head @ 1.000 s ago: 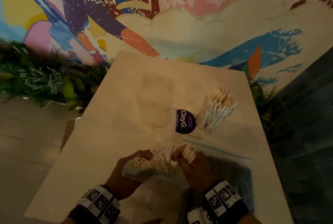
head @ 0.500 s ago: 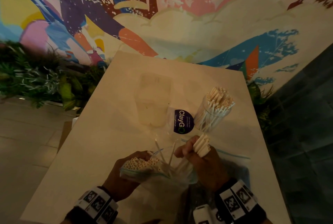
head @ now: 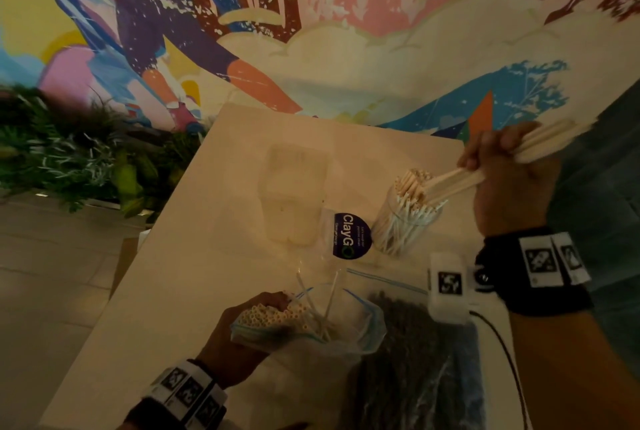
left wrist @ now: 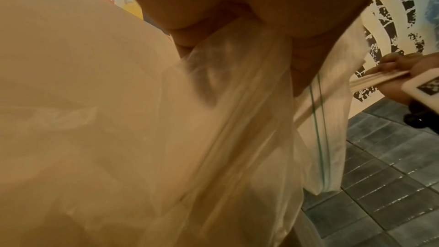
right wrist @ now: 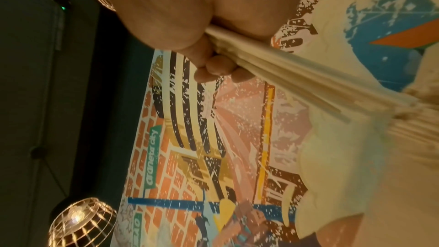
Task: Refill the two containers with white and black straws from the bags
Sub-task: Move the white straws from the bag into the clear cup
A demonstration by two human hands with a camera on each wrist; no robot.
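My right hand (head: 502, 166) grips a bundle of white straws (head: 457, 180) (right wrist: 297, 74), tilted with its lower ends at the mouth of the clear round container (head: 408, 221), which is packed with white straws. My left hand (head: 249, 322) holds the open zip bag of white straws (head: 304, 318) (left wrist: 237, 119) near the table's front edge. A second clear container (head: 343, 239) with a dark round ClayGo sticker stands between the bag and the filled container; what it holds is unclear. A zip bag of black straws (head: 415, 360) lies flat to the right of the white bag.
The pale table (head: 207, 256) ends at its left and far edges. A clear rectangular box (head: 294, 194) sits near the table's middle. Green plants (head: 69, 159) line the floor to the left, below a painted mural wall. Dark tiled flooring lies to the right.
My right hand has lifted the bundle of white straws out of the bag and carried it up and right to the filled container. My left hand stays on the bag.
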